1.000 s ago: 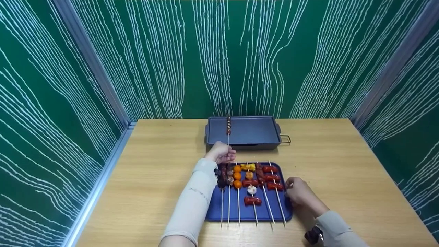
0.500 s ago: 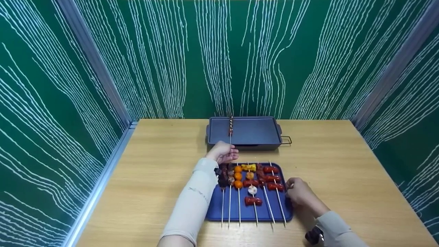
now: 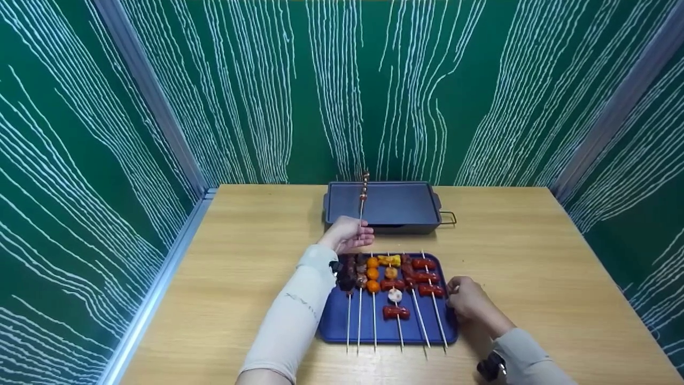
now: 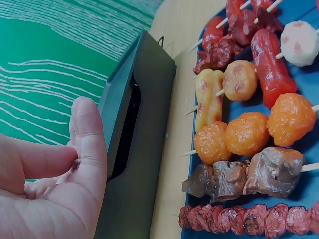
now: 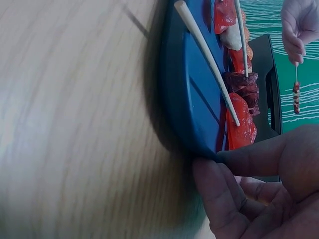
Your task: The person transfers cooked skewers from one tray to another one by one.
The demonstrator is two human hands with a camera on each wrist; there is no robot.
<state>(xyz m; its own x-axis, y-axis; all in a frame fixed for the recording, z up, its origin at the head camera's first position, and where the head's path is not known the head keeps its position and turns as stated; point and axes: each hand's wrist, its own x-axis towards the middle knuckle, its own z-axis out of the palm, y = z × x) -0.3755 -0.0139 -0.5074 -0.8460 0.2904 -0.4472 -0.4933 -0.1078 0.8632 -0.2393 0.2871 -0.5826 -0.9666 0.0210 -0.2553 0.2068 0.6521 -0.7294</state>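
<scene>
In the head view my left hand (image 3: 348,234) pinches the bare stick of a skewer (image 3: 364,187) threaded with small reddish-brown and pale pieces. The skewer is raised over the left part of a dark grey rectangular grill pan (image 3: 401,206), its tip reaching past the back rim. Thumb and finger meet on the stick in the left wrist view, where the food end is hidden. My right hand (image 3: 469,299) grips the right edge of a blue tray (image 3: 334,321); the right wrist view shows the thumb and fingers pinching the tray's rim (image 5: 192,109).
Several skewers lie side by side on the tray: dark meat, orange balls (image 3: 372,273), a mixed one with sausage (image 3: 396,312), and red sausages (image 3: 426,277). Their sticks overhang the near rim. The pan has a wire handle (image 3: 449,217) on its right. Green patterned walls enclose the wooden table (image 3: 256,235).
My left hand has risen slightly, lifting the skewer's food end from the pan so that its tip stands higher and leans right. The right hand and tray stay nearly still.
</scene>
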